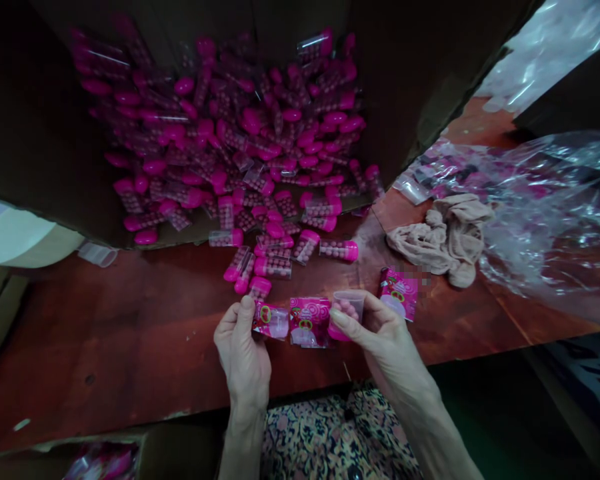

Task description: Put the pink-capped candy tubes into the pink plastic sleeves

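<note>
Red-brown surface [130, 333] fills my feed, pink-capped tubes [274, 268] lying in and before a box [400, 80]. My left hand [243, 353] pinches a packet [276, 323]; my right hand [387, 337] holds a clear cup [357, 301], a second packet [309, 321] between them.

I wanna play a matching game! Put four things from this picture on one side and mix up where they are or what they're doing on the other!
Things:
1. left hand
2. right hand
3. cloth
4. pink-capped tubes

Matches:
A. crumpled, next to clear plastic
B. mostly heaped in the cardboard box
C. holding a see-through tube
D. holding a pink packet

Pairs: 1-D, 2-C, 3-A, 4-B
</note>
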Tool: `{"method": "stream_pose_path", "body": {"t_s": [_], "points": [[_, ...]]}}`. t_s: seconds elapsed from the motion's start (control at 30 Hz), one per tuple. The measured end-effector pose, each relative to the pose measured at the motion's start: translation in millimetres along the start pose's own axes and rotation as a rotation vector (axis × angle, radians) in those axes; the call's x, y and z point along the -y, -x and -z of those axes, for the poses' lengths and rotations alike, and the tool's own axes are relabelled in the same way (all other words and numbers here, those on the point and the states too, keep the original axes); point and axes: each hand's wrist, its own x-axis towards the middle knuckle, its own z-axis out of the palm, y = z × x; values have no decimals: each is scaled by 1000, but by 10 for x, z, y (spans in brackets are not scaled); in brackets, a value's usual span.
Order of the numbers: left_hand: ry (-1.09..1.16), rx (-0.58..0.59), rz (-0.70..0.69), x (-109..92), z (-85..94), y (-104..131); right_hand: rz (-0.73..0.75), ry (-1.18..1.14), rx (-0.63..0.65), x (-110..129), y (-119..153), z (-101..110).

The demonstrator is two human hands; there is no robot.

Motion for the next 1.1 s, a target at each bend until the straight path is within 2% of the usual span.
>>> {"method": "stream_pose_path", "body": {"t_s": [0.17,0.33,0.53,0.7,0.9,1.1], "points": [[-13,10,5,4,-20,29,-98,-158,-26,39,14,-42],[-17,17,-1,27,-24,38,-78,-214,-106,50,33,-124],[-17,40,15,49,-62,75,-85,-147,-97,-72,64,-266],[-9,62,37,54,-75,100,-54,-67,-122,-118,73,-303],[-25,42,-39,83,-83,104,-21,-89,-15,-170,99,-321],[-83,-5,-152,121,-78,92,4,-187,-24,-221,114,-380]]}}
